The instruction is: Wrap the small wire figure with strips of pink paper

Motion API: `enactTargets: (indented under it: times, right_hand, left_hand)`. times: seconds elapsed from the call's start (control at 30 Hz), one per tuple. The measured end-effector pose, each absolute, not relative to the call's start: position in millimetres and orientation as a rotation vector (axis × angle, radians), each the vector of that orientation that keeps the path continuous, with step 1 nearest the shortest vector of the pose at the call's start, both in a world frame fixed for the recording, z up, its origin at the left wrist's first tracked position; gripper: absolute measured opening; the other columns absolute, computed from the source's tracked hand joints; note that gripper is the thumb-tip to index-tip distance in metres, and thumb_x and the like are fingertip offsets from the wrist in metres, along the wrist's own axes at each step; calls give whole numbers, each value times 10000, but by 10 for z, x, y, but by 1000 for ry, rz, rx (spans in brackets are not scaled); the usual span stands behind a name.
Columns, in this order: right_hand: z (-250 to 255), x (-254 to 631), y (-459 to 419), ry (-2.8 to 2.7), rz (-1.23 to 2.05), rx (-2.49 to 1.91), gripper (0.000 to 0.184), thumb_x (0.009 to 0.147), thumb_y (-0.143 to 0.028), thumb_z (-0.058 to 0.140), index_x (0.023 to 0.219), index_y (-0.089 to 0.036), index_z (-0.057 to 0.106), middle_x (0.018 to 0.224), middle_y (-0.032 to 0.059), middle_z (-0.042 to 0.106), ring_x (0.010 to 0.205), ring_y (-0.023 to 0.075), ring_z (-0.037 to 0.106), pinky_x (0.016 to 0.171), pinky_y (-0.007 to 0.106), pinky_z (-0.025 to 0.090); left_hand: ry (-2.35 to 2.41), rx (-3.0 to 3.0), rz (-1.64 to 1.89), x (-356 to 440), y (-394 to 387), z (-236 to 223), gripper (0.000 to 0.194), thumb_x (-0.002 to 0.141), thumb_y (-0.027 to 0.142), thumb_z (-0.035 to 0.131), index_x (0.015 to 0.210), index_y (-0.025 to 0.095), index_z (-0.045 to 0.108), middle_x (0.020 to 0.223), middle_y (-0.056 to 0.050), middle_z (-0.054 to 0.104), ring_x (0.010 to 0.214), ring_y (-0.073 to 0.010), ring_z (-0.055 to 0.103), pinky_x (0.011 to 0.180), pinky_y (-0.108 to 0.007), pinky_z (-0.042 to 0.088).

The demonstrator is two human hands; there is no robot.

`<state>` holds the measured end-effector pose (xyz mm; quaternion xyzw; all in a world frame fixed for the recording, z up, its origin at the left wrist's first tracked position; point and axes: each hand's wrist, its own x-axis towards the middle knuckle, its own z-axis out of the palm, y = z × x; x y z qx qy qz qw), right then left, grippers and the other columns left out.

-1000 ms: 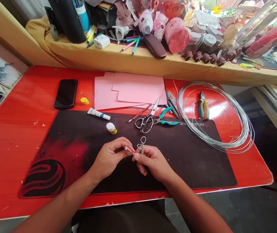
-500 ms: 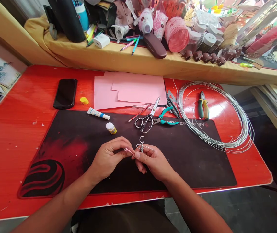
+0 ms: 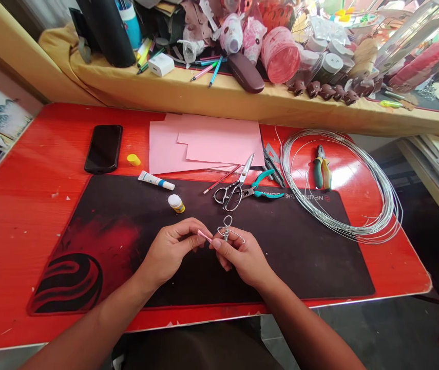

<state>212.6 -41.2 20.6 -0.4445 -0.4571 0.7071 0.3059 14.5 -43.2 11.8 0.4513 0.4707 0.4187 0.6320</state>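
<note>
Over the black desk mat [image 3: 304,262], my left hand [image 3: 172,252] pinches a pink strip [image 3: 205,236], easing it closer to the wire figure [image 3: 226,230] clamped in my right hand [image 3: 240,261].

since a second ago, more of the pink strip [image 3: 205,236] shows past my left hand [image 3: 172,254], and its tip has swung down closer to my right hand [image 3: 242,261]. the wire figure [image 3: 226,231] pinched in that hand has tilted a little too, its top loop now leaning slightly to the right.
</note>
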Motion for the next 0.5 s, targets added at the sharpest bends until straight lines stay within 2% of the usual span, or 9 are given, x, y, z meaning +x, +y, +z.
enactTargets:
  times: [0.2, 0.37, 0.43, 0.5]
  right_hand:
    - [167, 2135, -427, -1208, 1851, -1192, 441, 913, -621, 735, 846, -194, 649, 540, -57, 526, 461, 106, 433, 475, 244, 369]
    - [166, 2128, -422, -1204, 1840, -1193, 418, 926, -595, 731, 840, -196, 640, 551, -54, 539, 463, 105, 440, 477, 241, 367]
    - [166, 2121, -426, -1208, 1837, -1185, 407, 932, -580, 732, 836, -196, 638, 553, -53, 540, 465, 103, 443, 475, 238, 361]
    - [165, 2115, -432, -1211, 1833, -1180, 400, 936, -573, 730, 841, -195, 639, 552, -54, 541, 466, 103, 443, 473, 238, 357]
  left_hand:
    - [1164, 1015, 970, 109, -447, 91, 152, 907, 347, 770, 903, 210, 836, 866, -45, 718, 711, -152, 612, 649, -262, 512]
    - [1138, 910, 978, 87, -487, 119, 337, 894, 340, 797, 1218, 250, 791, 975, -53, 744, 802, -170, 661, 654, -254, 530]
    - [1104, 927, 1008, 78, -495, 136, 296, 886, 332, 813, 1168, 244, 796, 956, -47, 729, 799, -167, 657, 650, -251, 525]
    - [1090, 960, 1024, 71, -495, 147, 166, 910, 344, 794, 1021, 222, 807, 908, -39, 712, 760, -153, 637, 650, -253, 519]
